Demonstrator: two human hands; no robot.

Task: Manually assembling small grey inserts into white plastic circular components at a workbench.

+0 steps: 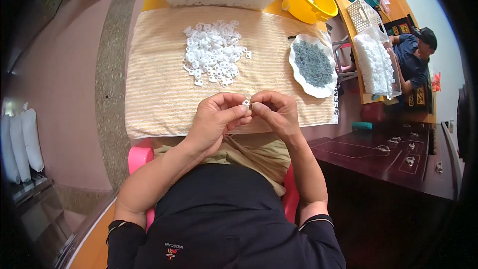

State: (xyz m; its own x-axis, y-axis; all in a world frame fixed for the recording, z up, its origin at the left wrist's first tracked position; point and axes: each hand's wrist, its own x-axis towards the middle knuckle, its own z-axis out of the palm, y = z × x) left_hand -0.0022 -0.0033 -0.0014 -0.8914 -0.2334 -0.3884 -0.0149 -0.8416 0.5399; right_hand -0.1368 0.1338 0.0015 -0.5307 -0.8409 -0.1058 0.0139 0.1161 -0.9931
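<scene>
Just above my lap, at the near edge of a striped towel [164, 69], my two hands meet. My left hand [214, 117] pinches a small white plastic piece [246, 103] with holes in it. Thumb and forefinger of my right hand [279, 112] are pressed together right beside that piece; whatever is between them is too small to make out. Farther off on the towel lies a loose heap of similar white plastic pieces [211, 52]. To its right, a white scalloped dish [295, 72] holds many thin grey pieces [313, 64].
A clear bin [224, 2] full of white pieces stands at the far edge, beside a yellow basin [304, 7]. At another table on the right sits a person [416, 57] near another filled bin [376, 65]. A dark panelled surface [368, 154] is at my right.
</scene>
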